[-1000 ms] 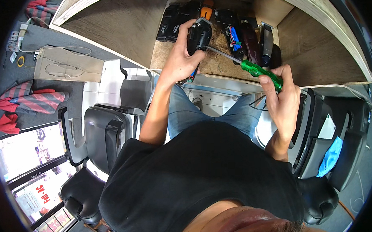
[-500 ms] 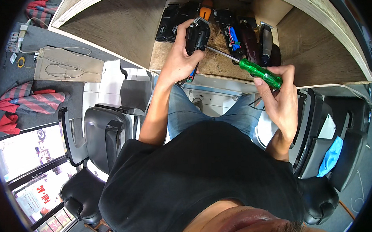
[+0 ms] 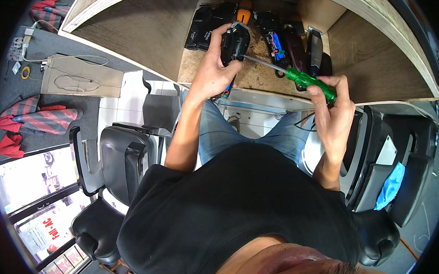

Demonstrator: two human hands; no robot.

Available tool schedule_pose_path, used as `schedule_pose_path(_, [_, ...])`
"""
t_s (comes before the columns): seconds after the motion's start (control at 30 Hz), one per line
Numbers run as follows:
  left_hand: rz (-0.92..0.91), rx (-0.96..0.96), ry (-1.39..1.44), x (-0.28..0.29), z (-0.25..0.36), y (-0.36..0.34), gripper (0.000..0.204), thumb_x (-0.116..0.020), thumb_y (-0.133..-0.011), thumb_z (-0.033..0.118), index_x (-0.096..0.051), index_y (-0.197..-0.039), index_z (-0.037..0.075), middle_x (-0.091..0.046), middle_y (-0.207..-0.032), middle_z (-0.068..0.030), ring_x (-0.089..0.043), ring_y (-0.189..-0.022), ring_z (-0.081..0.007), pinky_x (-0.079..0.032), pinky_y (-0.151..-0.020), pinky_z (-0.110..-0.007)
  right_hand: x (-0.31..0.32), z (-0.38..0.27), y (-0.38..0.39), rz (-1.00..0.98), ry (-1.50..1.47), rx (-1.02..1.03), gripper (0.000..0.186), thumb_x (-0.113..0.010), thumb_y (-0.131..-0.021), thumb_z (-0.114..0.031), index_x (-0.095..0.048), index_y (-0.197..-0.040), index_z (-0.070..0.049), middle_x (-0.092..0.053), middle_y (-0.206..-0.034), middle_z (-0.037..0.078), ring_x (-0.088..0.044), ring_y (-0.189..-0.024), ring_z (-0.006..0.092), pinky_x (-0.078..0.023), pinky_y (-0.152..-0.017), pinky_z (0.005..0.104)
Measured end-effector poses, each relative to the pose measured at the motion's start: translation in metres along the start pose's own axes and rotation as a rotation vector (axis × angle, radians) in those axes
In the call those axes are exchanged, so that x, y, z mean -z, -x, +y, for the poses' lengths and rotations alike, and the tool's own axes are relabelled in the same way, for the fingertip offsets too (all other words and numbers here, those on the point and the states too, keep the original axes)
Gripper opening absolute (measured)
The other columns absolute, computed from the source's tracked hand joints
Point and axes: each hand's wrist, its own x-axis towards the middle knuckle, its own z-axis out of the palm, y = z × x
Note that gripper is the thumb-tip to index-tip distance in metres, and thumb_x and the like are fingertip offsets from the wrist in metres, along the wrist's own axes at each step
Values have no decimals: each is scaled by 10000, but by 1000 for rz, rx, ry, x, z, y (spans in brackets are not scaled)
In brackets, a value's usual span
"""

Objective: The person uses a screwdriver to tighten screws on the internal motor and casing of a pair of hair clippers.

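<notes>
In my left hand (image 3: 214, 71) is a black hair clipper (image 3: 235, 44), its blade end tilted up and away from me. My fingers wrap its left side and the thumb presses its near end. My right hand (image 3: 333, 107) grips a screwdriver (image 3: 309, 83) by its clear green handle. The metal shaft slants left, and its tip meets the clipper's right side near my left thumb. Below the left palm, a bit of blue and red wiring (image 3: 226, 93) shows; the rest of that part is hidden.
Behind the clipper, a wooden shelf (image 3: 256, 79) holds an orange-and-black trimmer (image 3: 244, 11), black clippers (image 3: 200, 27), an opened clipper with a blue part (image 3: 276, 44), a maroon clipper (image 3: 294, 50) and a dark trimmer (image 3: 315, 49). Black salon chairs (image 3: 124, 151) stand on both sides.
My right hand and the screwdriver handle have shifted slightly right and down, the fingers changing position on the handle. The tip stays at the clipper, which my left hand holds almost still.
</notes>
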Motion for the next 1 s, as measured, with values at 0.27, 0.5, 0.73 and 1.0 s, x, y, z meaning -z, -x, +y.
schedule_pose_path(0.27, [11,-32,-6,0,1,1,809,-586,-867,-66,-286,-1599,107,-615,-1004,-96,-610,-608,-132,-554,-528,-313,5,-9,3,-1,-4,-34,325,-771,-1020,-190,-543,-1169,-13,-709,-862,160,-670,-621,213,-526,-610,353])
schedule_pose_path(0.5, [-6,-33,17,0,-1,0,805,-586,-868,-62,-294,-1598,110,-612,-1010,-97,-606,-601,-129,-554,-522,-312,8,-7,-2,-12,-14,-62,350,-798,-999,-209,-555,-1150,-9,-705,-794,147,-687,-610,236,-527,-602,357])
schedule_pose_path(0.73, [-8,-19,2,1,1,0,806,-587,-868,-61,-294,-1598,115,-625,-1032,-107,-625,-614,-135,-557,-517,-312,13,-10,-2,-124,162,-135,363,-806,-986,-171,-541,-1162,5,-741,-863,183,-735,-656,284,-548,-622,376])
schedule_pose_path(1.0, [-8,-26,12,1,-2,0,799,-584,-869,-66,-300,-1594,112,-627,-1049,-110,-628,-636,-132,-557,-526,-310,14,-10,-1,-87,84,-42,349,-798,-990,-177,-545,-1163,-10,-745,-861,198,-768,-710,313,-558,-647,376])
